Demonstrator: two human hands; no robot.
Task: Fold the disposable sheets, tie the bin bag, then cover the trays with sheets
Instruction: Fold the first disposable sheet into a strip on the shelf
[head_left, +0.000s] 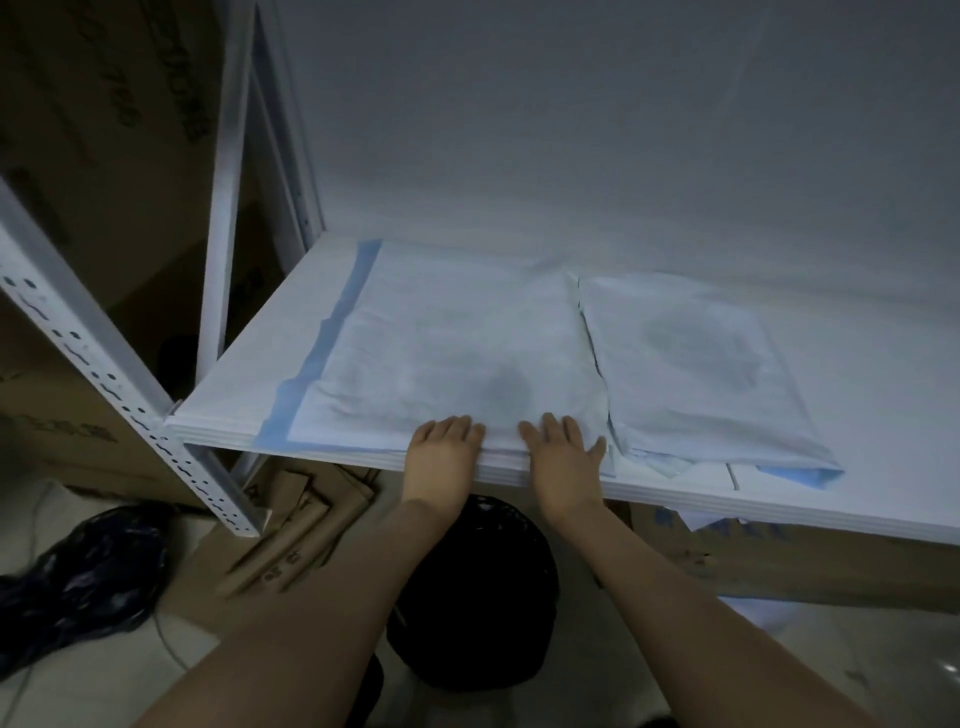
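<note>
White shelf board (244, 364) fills the view, and spread over its left half is the big one: a pale disposable sheet (447, 332) with a blue border strip along its left edge, lying flat, with its near edge running along the shelf's front lip. Just beside it on the right lies a smaller folded sheet (691, 364), its blue underside poking out at the near right corner. Below the shelf front sits the black bin bag (472, 597), mouth open and not tied, by the look of it.

Now the hands. The left hand (444, 447) and right hand (563, 449) are side by side on the big sheet's near edge, fingers straight and laid flat, gripping nothing, with the right thumb splayed out.

My read on handling: this is thin, papery stuff, feather-light and limp, with soft creases showing. It should slide easily on the smooth board and could tear if yanked. For a fold, pinching the near corners looks better than the middle, lifting both evenly so it doesn't sag or skew.
</note>
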